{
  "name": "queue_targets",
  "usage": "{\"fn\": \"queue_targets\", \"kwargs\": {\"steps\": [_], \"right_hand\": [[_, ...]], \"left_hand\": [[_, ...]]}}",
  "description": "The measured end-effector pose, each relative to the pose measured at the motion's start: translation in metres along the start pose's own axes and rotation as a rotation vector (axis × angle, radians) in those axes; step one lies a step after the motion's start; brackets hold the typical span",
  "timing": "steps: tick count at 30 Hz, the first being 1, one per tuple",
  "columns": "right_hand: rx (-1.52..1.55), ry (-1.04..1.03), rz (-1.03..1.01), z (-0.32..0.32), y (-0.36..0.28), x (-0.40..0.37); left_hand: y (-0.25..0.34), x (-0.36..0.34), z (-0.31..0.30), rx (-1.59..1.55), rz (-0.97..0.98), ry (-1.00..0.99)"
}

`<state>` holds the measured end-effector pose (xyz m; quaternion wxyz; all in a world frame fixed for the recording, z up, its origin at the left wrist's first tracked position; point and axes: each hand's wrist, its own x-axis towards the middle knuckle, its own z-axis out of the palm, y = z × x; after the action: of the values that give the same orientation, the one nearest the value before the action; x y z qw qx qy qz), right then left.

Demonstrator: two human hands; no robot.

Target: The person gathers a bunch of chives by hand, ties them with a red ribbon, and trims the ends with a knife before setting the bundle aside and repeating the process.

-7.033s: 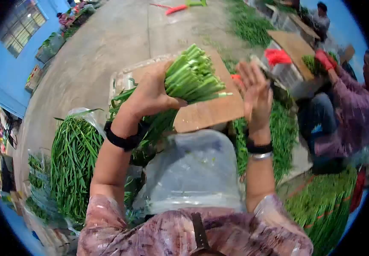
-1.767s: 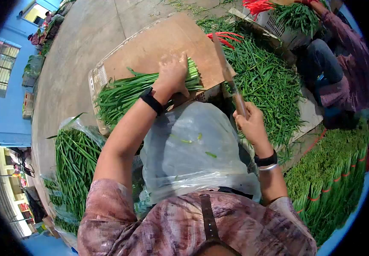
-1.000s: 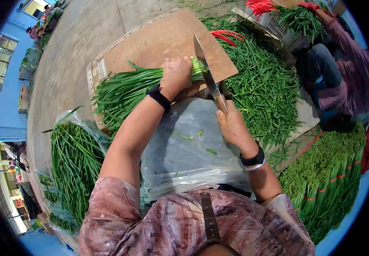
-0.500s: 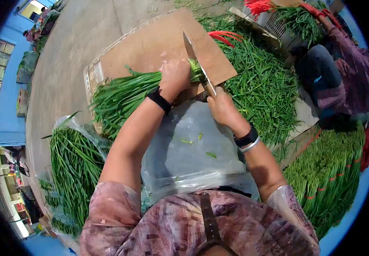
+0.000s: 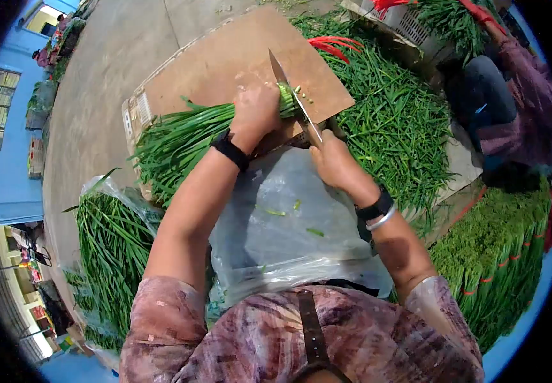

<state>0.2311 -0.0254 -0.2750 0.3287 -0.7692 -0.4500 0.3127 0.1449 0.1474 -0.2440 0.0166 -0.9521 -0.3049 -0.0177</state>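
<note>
My left hand (image 5: 256, 110) is wrapped round a bunch of long green stalks (image 5: 186, 137) lying across a brown board (image 5: 225, 57). The stalks' pale cut ends stick out to the right of my fist, with small cut pieces (image 5: 304, 96) beside them on the board. In my right hand (image 5: 338, 159) is the handle of a knife (image 5: 294, 92). Its long blade points up and to the left, against the stalk ends. A plastic sheet (image 5: 276, 223) with a few green scraps covers my lap below the board.
Loose green leaves (image 5: 397, 127) are heaped right of the board, with red ties (image 5: 337, 46) at its edge. Tied bunches (image 5: 506, 268) stand at the lower right, more stalks (image 5: 113, 255) at the left. A co-worker (image 5: 519, 108) sits at the upper right near a crate (image 5: 410, 25).
Small cut pieces now show on the board right of the blade. My left hand and the bunch have shifted slightly left in view. The co-worker's arm at the upper right has moved.
</note>
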Motion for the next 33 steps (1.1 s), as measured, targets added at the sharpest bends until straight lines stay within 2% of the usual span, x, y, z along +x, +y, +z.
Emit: {"fn": "queue_targets", "kwargs": {"steps": [1, 4, 6, 8, 9, 12, 13, 16, 17, 18, 19, 20, 23, 28, 29, 30, 31, 32, 33], "right_hand": [[0.088, 0.038, -0.086, 0.012, 0.01, 0.012], [-0.062, -0.008, -0.041, 0.023, -0.001, 0.057], [0.035, -0.007, -0.069, 0.008, -0.008, 0.04], [0.046, 0.02, -0.108, 0.002, -0.003, 0.012], [0.016, -0.086, 0.021, -0.001, 0.004, 0.001], [0.005, -0.041, -0.017, 0.004, 0.004, 0.004], [-0.006, -0.01, -0.092, -0.004, -0.006, 0.008], [-0.015, 0.168, -0.394, 0.0, 0.02, 0.042], [-0.102, 0.122, -0.13, -0.011, 0.02, 0.041], [-0.188, 0.252, -0.144, -0.007, 0.051, 0.053], [0.098, 0.43, -0.012, -0.037, 0.022, 0.029], [-0.014, 0.456, 0.075, -0.042, 0.057, 0.032], [0.012, 0.568, 0.312, -0.058, 0.111, -0.006], [-0.24, 0.416, 0.358, 0.0, 0.234, -0.058], [-0.267, 0.38, 0.395, 0.018, 0.256, -0.065], [-0.258, 0.256, 0.488, 0.033, 0.273, -0.063], [-0.153, 0.387, 0.404, 0.043, 0.275, -0.07], [-0.144, 0.399, 0.416, 0.048, 0.272, -0.081], [-0.134, 0.412, 0.428, 0.053, 0.271, -0.093]], "left_hand": [[-0.002, 0.0, 0.002, -0.009, -0.011, -0.036], [-0.001, 0.004, -0.007, -0.009, -0.02, -0.073], [0.0, 0.003, -0.003, 0.01, -0.036, -0.06], [0.0, 0.003, -0.01, 0.03, -0.016, -0.14], [-0.001, 0.003, -0.011, 0.042, -0.006, -0.182], [-0.001, 0.003, -0.005, 0.051, -0.045, -0.172], [-0.002, 0.002, -0.005, 0.022, -0.049, -0.145], [-0.006, -0.002, -0.005, -0.042, -0.061, -0.111], [-0.007, -0.002, -0.007, -0.041, -0.061, -0.129], [-0.008, -0.001, -0.009, -0.041, -0.059, -0.146], [-0.01, 0.001, -0.01, -0.058, -0.065, -0.152], [-0.012, 0.002, -0.01, -0.073, -0.068, -0.16], [-0.011, 0.003, -0.014, -0.127, -0.08, -0.216], [-0.024, 0.004, -0.021, -0.15, -0.065, -0.286], [-0.03, 0.001, -0.029, -0.29, -0.009, -0.262], [-0.037, 0.0, -0.037, -0.43, 0.05, -0.246], [-0.013, -0.018, -0.064, -0.697, -0.015, -0.293], [0.011, -0.036, -0.09, -0.963, -0.093, -0.328], [0.005, -0.049, -0.088, -1.036, -0.072, -0.371]]}}
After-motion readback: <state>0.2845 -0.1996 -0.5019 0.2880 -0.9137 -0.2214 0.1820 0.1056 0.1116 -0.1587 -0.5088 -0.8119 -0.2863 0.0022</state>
